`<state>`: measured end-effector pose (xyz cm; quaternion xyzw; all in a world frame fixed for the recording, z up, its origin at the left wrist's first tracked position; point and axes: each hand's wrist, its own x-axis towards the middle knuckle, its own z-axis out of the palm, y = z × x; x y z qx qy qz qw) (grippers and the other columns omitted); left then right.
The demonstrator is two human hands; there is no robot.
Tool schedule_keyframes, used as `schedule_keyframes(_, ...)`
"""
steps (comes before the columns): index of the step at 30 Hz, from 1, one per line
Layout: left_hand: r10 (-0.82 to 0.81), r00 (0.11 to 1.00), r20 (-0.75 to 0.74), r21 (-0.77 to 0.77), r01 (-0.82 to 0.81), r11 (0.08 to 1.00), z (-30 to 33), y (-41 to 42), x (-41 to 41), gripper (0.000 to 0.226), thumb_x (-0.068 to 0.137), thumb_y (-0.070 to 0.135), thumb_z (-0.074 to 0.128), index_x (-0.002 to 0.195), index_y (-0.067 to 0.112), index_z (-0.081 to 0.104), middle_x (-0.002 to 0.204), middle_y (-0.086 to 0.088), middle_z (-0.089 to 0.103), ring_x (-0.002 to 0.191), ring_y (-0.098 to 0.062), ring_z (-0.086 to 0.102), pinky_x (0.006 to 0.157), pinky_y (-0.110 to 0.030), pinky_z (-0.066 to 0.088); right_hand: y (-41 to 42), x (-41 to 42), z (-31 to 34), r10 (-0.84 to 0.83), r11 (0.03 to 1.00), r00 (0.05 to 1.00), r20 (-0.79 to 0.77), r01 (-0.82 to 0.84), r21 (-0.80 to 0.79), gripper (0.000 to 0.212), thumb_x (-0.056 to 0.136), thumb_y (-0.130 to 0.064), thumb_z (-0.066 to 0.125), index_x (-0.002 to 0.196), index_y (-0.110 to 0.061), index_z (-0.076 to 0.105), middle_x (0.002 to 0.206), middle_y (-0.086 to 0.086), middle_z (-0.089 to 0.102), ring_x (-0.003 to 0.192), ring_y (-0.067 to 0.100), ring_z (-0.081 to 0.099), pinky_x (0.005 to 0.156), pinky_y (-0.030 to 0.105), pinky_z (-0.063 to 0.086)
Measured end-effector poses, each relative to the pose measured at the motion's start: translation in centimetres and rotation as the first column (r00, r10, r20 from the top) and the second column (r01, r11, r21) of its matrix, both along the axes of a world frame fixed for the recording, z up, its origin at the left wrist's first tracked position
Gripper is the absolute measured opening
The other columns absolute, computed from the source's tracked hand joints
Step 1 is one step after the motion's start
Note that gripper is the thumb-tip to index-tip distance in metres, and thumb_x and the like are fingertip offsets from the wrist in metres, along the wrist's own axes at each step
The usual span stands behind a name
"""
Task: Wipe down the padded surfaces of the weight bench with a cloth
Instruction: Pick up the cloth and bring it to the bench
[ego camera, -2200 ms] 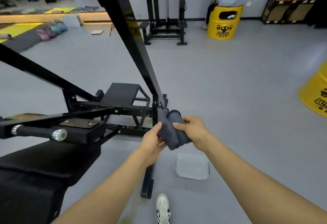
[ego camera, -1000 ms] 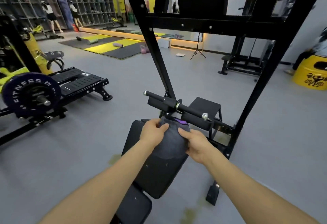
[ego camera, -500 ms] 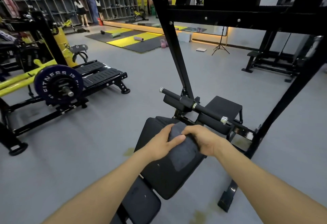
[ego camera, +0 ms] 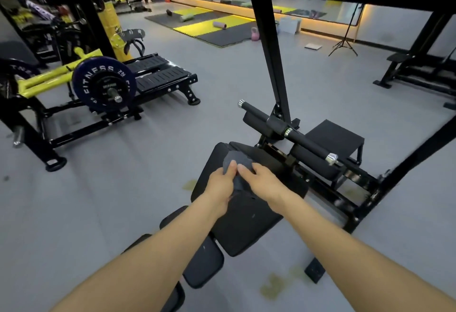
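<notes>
1. Both hands, left hand (ego camera: 220, 183) and right hand (ego camera: 262, 181), pinch a grey cloth (ego camera: 237, 163) (bunched) between them.
2. Beneath them, the cloth lies on the weight bench's black pad (ego camera: 249, 223).

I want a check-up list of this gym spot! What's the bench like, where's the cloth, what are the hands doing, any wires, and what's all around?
Surface: black bench pad, tilted, with small pale specks on it.
Job's things: grey cloth lying bunched on the upper part of the pad.
Clutter: yellowish stains on the grey floor beside the bench.
Grippers: left hand and right hand both on the cloth, fingers touching it; whether they pinch or only press is unclear.
Cables: nothing seen.
Surroundings: black frame post behind the bench, weight plate on a machine to the left, yellow and grey floor mats further back.
</notes>
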<state>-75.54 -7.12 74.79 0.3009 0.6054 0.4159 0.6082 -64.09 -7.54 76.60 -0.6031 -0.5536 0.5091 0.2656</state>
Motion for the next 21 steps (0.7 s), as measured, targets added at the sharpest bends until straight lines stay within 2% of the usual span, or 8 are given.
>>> schedule_keyframes(2,-0.011,0.987,0.162,0.009,0.01,1.0,0.3,-0.4,0.1,0.039,0.099,0.031,0.041,0.128,0.006,0.052,0.12,-0.011,0.063,0.104,-0.022,0.062,0.083,-0.031,0.052,0.7,-0.3,0.0,-0.024,0.995,0.99,-0.139,0.011,-0.098,0.065,0.093,-0.05,0.044,0.142,-0.008,0.036,0.141,0.005,0.045,0.127,0.019,0.045,0.106,0.035,0.037)
schedule_keyframes(5,-0.015,0.945,0.326,0.006,0.014,1.0,0.3,-1.1,0.0,0.037,0.102,0.023,0.034,0.129,0.003,0.05,0.123,-0.012,0.061,0.107,-0.022,0.061,0.094,-0.033,0.047,1.6,-0.4,-0.1,-0.026,0.989,0.983,-0.183,-0.002,-0.15,0.069,0.089,-0.055,0.049,0.138,-0.007,0.039,0.136,0.004,0.05,0.122,0.02,0.05,0.103,0.035,0.041)
schedule_keyframes(9,-0.034,0.903,0.428,0.027,0.025,0.999,-0.3,-1.5,-0.3,0.033,0.102,0.012,0.029,0.127,0.006,0.051,0.124,-0.01,0.059,0.111,-0.02,0.057,0.091,-0.03,0.046,1.9,-1.5,-0.5,0.002,0.999,0.984,-0.181,-0.01,-0.042,0.027,0.09,-0.037,0.06,0.109,-0.018,0.056,0.117,0.004,0.061,0.109,0.018,0.058,0.099,0.04,0.046)
schedule_keyframes(11,-0.079,0.914,0.397,0.035,0.072,0.997,-0.6,-1.2,-1.6,0.033,0.102,0.009,0.029,0.124,0.007,0.053,0.121,-0.009,0.061,0.111,-0.02,0.058,0.088,-0.028,0.047,2.1,-2.2,-1.1,-0.04,0.999,0.985,-0.169,0.035,-0.029,0.027,0.09,-0.032,0.061,0.109,-0.014,0.056,0.115,0.008,0.062,0.106,0.02,0.059,0.096,0.04,0.048)
schedule_keyframes(14,-0.177,0.978,0.11,0.019,0.176,0.984,-1.4,-0.6,-4.2,0.029,0.101,0.009,0.034,0.111,0.015,0.061,0.104,-0.001,0.063,0.1,-0.015,0.058,0.085,-0.026,0.043,2.6,-3.2,-1.9,-0.057,0.998,0.998,-0.027,0.057,0.001,0.03,0.091,-0.025,0.057,0.113,-0.005,0.057,0.11,0.012,0.064,0.101,0.024,0.06,0.088,0.038,0.051)
schedule_keyframes(17,-0.007,0.987,-0.158,0.018,0.01,1.0,-2.9,0.4,-6.5,0.026,0.094,0.01,0.04,0.075,0.025,0.052,0.081,0.0,0.047,0.078,-0.016,0.043,0.072,-0.029,0.035,3.3,-4.6,-3.0,-0.1,0.995,0.994,0.054,0.1,0.005,0.024,0.09,-0.02,0.055,0.109,-0.005,0.059,0.103,0.013,0.064,0.099,0.026,0.061,0.082,0.037,0.051)
schedule_keyframes(19,0.02,0.997,-0.069,0.084,-0.014,0.996,-3.2,0.7,-7.3,0.02,0.097,0.016,0.04,0.085,0.022,0.055,0.084,0.002,0.052,0.083,-0.014,0.048,0.078,-0.026,0.038,3.7,-5.9,-3.3,-0.135,0.991,0.989,0.064,0.135,0.014,0.024,0.089,-0.022,0.058,0.107,-0.005,0.058,0.102,0.012,0.063,0.096,0.024,0.06,0.079,0.034,0.05)
schedule_keyframes(21,-0.049,0.993,0.111,0.036,0.046,0.998,-3.1,1.2,-7.6,0.024,0.101,0.025,0.036,0.108,0.014,0.056,0.102,0.001,0.061,0.091,-0.009,0.056,0.08,-0.021,0.043,3.8,-7.8,-3.6,-0.122,0.992,0.992,0.022,0.122,0.019,0.014,0.089,-0.021,0.06,0.1,-0.013,0.058,0.098,0.004,0.063,0.091,0.017,0.06,0.079,0.031,0.051)
